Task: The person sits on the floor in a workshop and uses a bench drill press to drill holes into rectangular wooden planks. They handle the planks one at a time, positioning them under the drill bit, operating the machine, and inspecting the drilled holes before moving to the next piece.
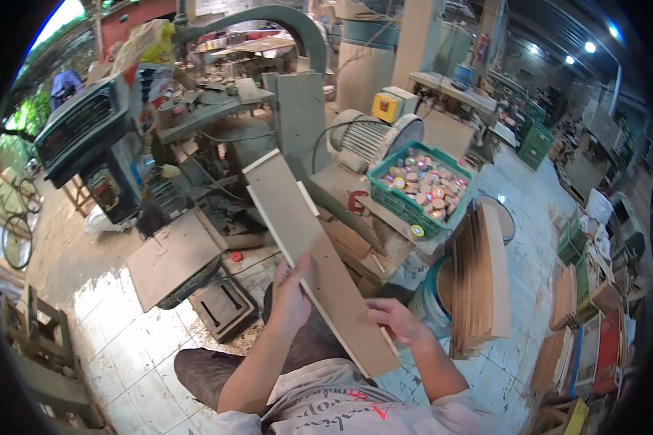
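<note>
A long brown wooden board [318,261] with pale strips along its edges lies slanted across my lap, its far end pointing up and left. My left hand [292,296] is closed on its left edge, the thumb on top of the face. On the opposite edge, close to the near end, my right hand [397,322] grips the board with bent fingers. The undersides of both hands' grips are hidden by the board.
A green crate [413,217] of small round discs stands ahead right, beside a dusty electric motor [363,139]. Stacked wooden boards [482,290] rest on a bucket [432,301] to the right. Left is a machine table [174,257]. A C-shaped machine arm [308,36] rises at the back.
</note>
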Motion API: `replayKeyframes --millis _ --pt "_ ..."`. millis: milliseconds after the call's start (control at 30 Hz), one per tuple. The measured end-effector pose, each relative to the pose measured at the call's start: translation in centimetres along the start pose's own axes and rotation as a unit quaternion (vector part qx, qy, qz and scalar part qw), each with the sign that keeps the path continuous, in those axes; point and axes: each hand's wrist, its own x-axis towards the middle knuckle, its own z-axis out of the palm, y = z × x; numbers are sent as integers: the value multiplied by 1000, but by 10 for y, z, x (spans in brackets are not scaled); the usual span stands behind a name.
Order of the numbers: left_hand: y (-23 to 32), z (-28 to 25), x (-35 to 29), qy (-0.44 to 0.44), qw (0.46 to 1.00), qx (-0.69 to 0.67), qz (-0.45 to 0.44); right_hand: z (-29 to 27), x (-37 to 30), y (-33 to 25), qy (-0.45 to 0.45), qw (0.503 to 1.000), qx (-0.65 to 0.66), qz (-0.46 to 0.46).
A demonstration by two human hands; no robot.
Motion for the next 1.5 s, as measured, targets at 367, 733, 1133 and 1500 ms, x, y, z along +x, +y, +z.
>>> replayKeyframes --millis 367,733,1133,1500 --pt "1 -36 -20 41 999 26 -13 -65 -53 -65 421 792 -395 -198" --pt "20 -54 -24 -83 994 -52 -42 -186 -158 -54 622 513 -571 157" --pt "21 -56 -20 -92 992 -67 -61 -179 -186 -83 486 831 121 -244" --pt "19 -48 -26 -62 996 -33 -54 -119 -130 -61 177 898 245 -320"
